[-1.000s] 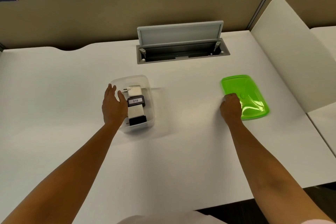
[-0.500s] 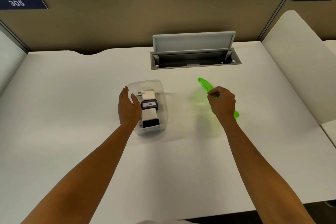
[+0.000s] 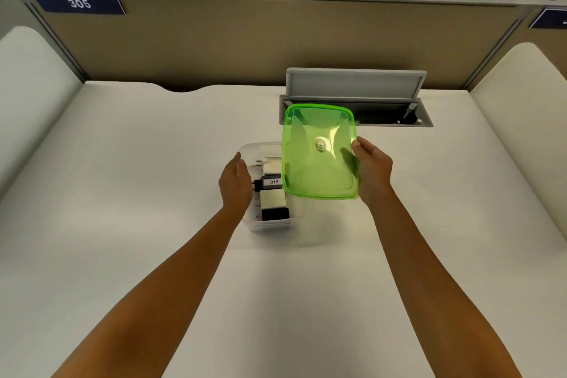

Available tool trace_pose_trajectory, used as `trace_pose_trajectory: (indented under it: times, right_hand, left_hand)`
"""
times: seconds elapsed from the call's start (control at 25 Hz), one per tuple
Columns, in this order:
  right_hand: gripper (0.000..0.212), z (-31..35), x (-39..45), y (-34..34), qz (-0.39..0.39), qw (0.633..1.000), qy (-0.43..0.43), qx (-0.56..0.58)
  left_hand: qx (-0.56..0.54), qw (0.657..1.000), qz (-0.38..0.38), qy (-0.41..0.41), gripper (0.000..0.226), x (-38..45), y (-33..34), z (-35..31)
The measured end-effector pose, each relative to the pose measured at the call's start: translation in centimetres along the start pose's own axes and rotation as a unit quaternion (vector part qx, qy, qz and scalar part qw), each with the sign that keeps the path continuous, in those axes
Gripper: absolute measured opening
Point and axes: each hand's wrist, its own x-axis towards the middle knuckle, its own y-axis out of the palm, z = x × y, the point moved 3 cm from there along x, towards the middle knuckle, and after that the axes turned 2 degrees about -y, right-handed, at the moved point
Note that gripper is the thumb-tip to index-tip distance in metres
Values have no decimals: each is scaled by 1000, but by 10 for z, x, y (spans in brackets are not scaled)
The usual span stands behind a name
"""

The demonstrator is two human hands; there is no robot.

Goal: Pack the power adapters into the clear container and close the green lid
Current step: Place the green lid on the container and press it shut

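While the fingers (image 3: 362,146) of the right hand (image 3: 375,172) are closing on the right edge of the green lid (image 3: 319,152), with the thumb lying over the top face, the lid is being held off the desk (image 3: 153,163), tilted toward the camera. Its left edge is overlapping the right part of the clear container (image 3: 264,224), so the lid is not seated on the rim.

The left hand (image 3: 234,184) is resting against the left wall of the clear container with its fingers (image 3: 237,163) extended and loosely spread, gripping nothing; whether the palm is pressing the wall cannot be told.

Inside the clear container, the power adapters (image 3: 271,190) are lying stacked along its length: a white one with plug pins at the far end, a black one carrying a white label reading 018 in the middle, and a white and a black block at the near end.

Beyond the clear container, a grey cable hatch (image 3: 356,92) is standing open in the desk surface, just behind the raised lid. Further beyond it, a tan partition (image 3: 214,40) is carrying a blue sign (image 3: 79,3) reading 305, up and to the left of the container.
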Motion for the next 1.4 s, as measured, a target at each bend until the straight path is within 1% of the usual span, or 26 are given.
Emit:
trace_pose_trajectory:
  times: [0.12,0.24,0.36,0.44,0.56,0.72,0.96,1.0,1.08,1.16,1.28,1.4]
  right_hand:
    - [31,-42,-6,14,4,993,114,9]
    - [25,-69,-11,28,8,988,155,-7]
    - [26,-80,-13,44,36,990,134,-35]
    - [30,-84,-14,51,47,991,107,-62]
    - [31,-89,-15,55,35,990,74,-111]
    - [33,-94,-24,62,27,987,53,-148]
    - [31,-89,-31,59,55,977,19,-203]
    - [32,-89,-32,56,67,976,16,-209]
    - [35,-87,-35,51,96,971,13,-218]
    - [41,-84,-38,45,128,965,14,-229]
    - [49,-83,-41,36,166,954,34,-246]
    - [54,-86,-47,27,191,949,63,-245]
  left_hand:
    - [-40,997,7,-69,43,-3,-14,9]
    - [-42,995,17,-88,39,-15,-22,23]
    - [-40,995,9,-90,38,-22,-27,29]
    - [-28,997,0,-70,41,-23,-29,28]
    - [8,1000,15,-27,43,-28,-27,26]
    - [78,996,41,1,46,-31,-27,27]
    - [118,992,32,-25,46,-33,-30,29]
    - [103,993,42,-43,46,-34,-31,31]
    - [30,990,81,-110,46,-35,-37,36]
    - [-57,975,123,-178,45,-34,-43,39]
    - [-144,950,167,-220,45,-35,-53,39]
    - [-177,938,177,-239,49,-39,-59,44]
